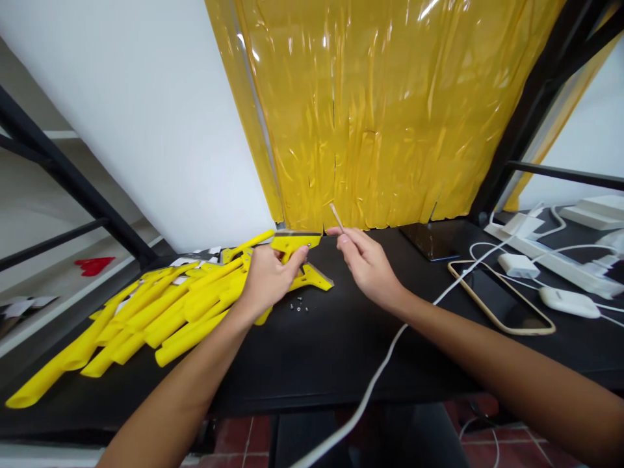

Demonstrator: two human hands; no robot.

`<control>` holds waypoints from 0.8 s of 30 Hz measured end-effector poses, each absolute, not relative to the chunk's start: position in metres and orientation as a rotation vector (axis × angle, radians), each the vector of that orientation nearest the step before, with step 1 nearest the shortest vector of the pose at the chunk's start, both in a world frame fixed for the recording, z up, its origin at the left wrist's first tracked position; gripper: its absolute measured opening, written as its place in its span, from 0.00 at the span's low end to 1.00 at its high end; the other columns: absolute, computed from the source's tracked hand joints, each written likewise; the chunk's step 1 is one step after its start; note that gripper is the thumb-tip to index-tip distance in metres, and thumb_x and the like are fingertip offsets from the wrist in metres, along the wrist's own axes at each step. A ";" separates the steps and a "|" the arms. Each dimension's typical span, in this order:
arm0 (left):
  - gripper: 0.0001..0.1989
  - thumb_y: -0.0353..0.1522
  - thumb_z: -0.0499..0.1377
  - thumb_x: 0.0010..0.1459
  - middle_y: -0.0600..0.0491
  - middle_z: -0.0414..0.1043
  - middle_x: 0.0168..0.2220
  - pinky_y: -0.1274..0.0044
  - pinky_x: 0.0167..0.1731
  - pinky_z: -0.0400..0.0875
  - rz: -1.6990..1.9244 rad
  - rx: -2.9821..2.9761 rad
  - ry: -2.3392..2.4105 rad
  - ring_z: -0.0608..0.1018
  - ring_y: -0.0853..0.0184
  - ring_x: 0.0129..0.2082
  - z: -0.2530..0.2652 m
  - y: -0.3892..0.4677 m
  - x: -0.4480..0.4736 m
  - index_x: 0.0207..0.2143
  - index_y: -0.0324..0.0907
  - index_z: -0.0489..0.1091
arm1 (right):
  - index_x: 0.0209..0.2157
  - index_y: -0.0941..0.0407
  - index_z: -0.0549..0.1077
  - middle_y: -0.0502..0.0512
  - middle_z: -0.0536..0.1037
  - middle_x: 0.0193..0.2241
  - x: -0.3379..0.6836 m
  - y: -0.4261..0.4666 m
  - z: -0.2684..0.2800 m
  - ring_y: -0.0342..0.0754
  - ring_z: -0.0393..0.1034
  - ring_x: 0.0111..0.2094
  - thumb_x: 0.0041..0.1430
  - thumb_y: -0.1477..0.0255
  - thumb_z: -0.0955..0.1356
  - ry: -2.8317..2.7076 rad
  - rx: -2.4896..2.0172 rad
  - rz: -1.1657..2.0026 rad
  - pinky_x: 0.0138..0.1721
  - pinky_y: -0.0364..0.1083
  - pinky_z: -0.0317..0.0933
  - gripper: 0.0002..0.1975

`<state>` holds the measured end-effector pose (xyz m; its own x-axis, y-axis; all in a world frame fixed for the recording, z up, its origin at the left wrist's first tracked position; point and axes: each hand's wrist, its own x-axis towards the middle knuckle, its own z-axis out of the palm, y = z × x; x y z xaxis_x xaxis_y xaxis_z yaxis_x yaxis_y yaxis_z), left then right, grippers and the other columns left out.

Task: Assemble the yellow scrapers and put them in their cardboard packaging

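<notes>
My left hand (267,278) is closed around a yellow scraper (292,243) with a flat blade along its far edge. A second yellow scraper head (316,279) shows just beneath that hand. To the right, my right hand (366,265) pinches a thin, light-brown stick-like tool (335,214) between thumb and fingers; its kind is unclear. The tool points up and away, apart from the held scraper. Several small screws (299,308) lie on the black table (312,364) below the hands. Left of my left hand is a heap of yellow scrapers (185,311) with tube-like handles.
A phone in a tan case (502,300), a white power strip (560,260) and chargers sit at the right. One white cable (390,351) crosses under my right forearm. A dark tablet-like slab (429,240) lies before the yellow strip curtain (380,117). Black frame posts flank both sides.
</notes>
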<state>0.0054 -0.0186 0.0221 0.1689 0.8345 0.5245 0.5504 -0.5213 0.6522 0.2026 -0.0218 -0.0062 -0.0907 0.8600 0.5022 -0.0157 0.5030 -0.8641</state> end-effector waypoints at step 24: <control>0.17 0.42 0.61 0.59 0.55 0.69 0.16 0.79 0.18 0.66 1.387 1.933 1.395 0.72 0.69 0.15 0.017 -0.012 0.005 0.26 0.38 0.74 | 0.47 0.56 0.77 0.54 0.75 0.32 0.206 -0.023 -0.005 0.45 0.69 0.32 0.65 0.72 0.64 -1.910 -0.978 0.357 0.35 0.45 0.61 0.13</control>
